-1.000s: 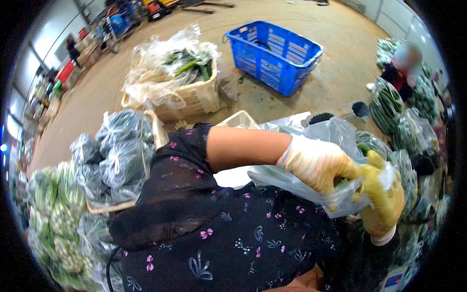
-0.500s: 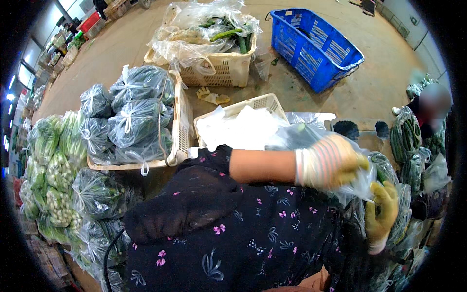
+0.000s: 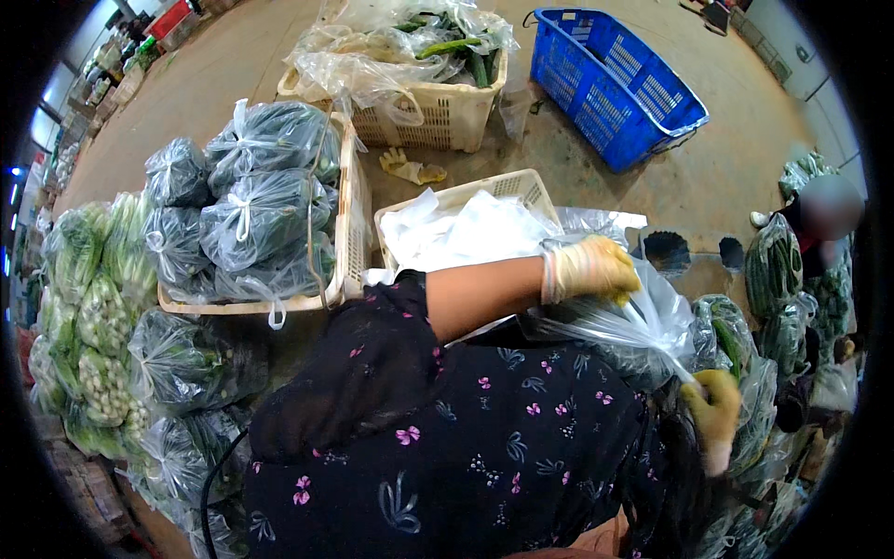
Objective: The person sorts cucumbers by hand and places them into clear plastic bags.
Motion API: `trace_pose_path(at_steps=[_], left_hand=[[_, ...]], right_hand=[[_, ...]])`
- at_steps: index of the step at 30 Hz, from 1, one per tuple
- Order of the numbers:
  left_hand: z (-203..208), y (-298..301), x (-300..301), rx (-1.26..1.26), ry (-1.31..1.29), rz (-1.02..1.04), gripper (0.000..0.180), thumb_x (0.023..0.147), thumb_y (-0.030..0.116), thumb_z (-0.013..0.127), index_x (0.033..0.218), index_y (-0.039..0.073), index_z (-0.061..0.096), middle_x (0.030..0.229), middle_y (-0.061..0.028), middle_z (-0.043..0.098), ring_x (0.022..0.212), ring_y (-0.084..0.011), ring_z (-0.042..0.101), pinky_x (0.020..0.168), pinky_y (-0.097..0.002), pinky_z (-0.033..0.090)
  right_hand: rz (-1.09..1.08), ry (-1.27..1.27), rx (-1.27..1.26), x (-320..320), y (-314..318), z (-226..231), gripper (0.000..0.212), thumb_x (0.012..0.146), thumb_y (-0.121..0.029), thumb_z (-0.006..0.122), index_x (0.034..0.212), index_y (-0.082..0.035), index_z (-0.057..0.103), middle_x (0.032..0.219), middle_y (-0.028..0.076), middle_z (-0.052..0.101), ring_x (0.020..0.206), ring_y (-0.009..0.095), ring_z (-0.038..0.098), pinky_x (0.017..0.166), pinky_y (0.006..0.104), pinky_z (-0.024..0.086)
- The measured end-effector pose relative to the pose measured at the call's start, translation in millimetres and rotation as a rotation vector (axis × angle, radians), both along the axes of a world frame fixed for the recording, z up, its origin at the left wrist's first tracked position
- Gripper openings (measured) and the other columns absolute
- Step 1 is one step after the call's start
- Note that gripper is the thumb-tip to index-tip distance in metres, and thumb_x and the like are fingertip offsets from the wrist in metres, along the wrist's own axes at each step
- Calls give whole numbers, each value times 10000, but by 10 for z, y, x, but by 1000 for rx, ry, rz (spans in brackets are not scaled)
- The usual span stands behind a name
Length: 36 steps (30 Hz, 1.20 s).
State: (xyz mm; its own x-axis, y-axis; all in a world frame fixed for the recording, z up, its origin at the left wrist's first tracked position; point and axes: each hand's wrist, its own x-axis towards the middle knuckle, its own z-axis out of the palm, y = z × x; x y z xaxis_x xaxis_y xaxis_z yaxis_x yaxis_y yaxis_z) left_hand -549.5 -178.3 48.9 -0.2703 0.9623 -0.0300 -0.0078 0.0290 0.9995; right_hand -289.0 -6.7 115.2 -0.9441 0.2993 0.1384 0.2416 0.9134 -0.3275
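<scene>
A clear plastic bag (image 3: 643, 321) is stretched taut between my hands in front of my body, and its neck narrows to a twisted end at the right. My left hand (image 3: 601, 268), in a yellow-coated work glove, is closed on the bag's upper left side. My right hand (image 3: 715, 410), in a similar glove, pinches the gathered neck lower down at the right. What lies inside looks dark, and its kind cannot be made out. Beyond my left forearm, white plastic sheets or bags (image 3: 475, 228) fill a cream crate (image 3: 526, 186).
Tied bags of green vegetables (image 3: 256, 219) fill a cream crate (image 3: 352, 224) at the left. Bagged leafy greens (image 3: 112, 317) are stacked farther left. A cucumber crate (image 3: 419, 116) and a blue crate (image 3: 615, 102) stand ahead. Bagged cucumbers (image 3: 773, 261) and another person (image 3: 819, 224) are at the right.
My left hand has moved left, away from my right hand, and the bag now stretches between them. The right hand has shifted slightly left and closed on the bag's neck.
</scene>
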Motion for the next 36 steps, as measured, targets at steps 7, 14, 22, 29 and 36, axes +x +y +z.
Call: trace_pose_path(at_steps=[7,14,22,29,36], left_hand=[[-22,4,142,155,-772,47,217,828,160,551,785,-33,641,731,-137,650,589,-171,597,568,-276,478],[241,-42,380,768,141,-152,219,749,102,581,946,35,649,901,-87,659,811,-156,612,740,-278,474],[245,174,558,628,106,-225,261,734,124,594,983,78,659,873,-68,661,766,-158,600,682,-275,472],[346,200,337,255,136,-127,262,714,232,651,894,42,645,798,-100,639,728,-143,585,655,-301,464],[198,334,-121,251,-111,-10,347,654,221,705,945,40,647,825,-86,650,624,-137,572,547,-278,472]], right_hand=[[-125,68,-369,8,25,-89,119,722,-48,660,704,-7,549,659,58,504,615,177,460,568,308,367],[116,381,-1586,-205,-148,-72,331,870,-224,506,1101,10,468,1001,128,532,904,212,506,824,325,419],[25,139,-1188,-586,-392,54,571,879,-195,549,1334,27,286,1260,146,446,1114,236,484,938,329,397],[266,69,-1375,-659,-101,-133,592,774,-252,636,1242,9,383,988,59,542,824,131,529,755,278,441],[-36,-170,-1176,-590,-426,-45,338,865,-216,503,1088,35,537,589,-48,450,502,54,386,475,196,281]])
